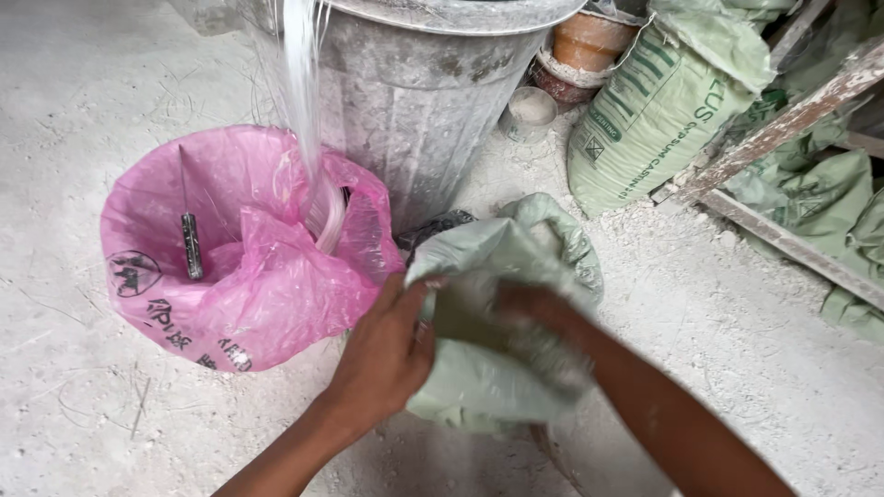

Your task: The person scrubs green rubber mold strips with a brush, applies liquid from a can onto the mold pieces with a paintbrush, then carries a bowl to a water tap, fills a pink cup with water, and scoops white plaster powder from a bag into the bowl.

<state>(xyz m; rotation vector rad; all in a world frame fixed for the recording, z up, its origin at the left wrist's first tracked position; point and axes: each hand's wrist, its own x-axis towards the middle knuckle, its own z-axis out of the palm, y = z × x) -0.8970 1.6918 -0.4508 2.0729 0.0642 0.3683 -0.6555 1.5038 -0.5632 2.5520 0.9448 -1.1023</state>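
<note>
A pale green woven sack [497, 267] sits open on the dusty floor in front of me. My left hand [387, 345] grips the near left edge of its mouth. My right hand [543, 317] is pushed down into the sack's opening, blurred and dusted with white powder; whether it holds anything I cannot tell. To the left stands a bucket lined with a pink plastic bag [239, 248], with a thin dark tool [191, 244] standing inside it. A clear hose [304, 101] hangs down into the pink bag.
A large grey metal bin [424, 101] stands behind the sack. A full green sack [658, 110] leans at the back right beside wooden slats [783, 124] and more green sacks [829, 193]. Clay pots [589, 41] and a small cup [531, 110] sit behind.
</note>
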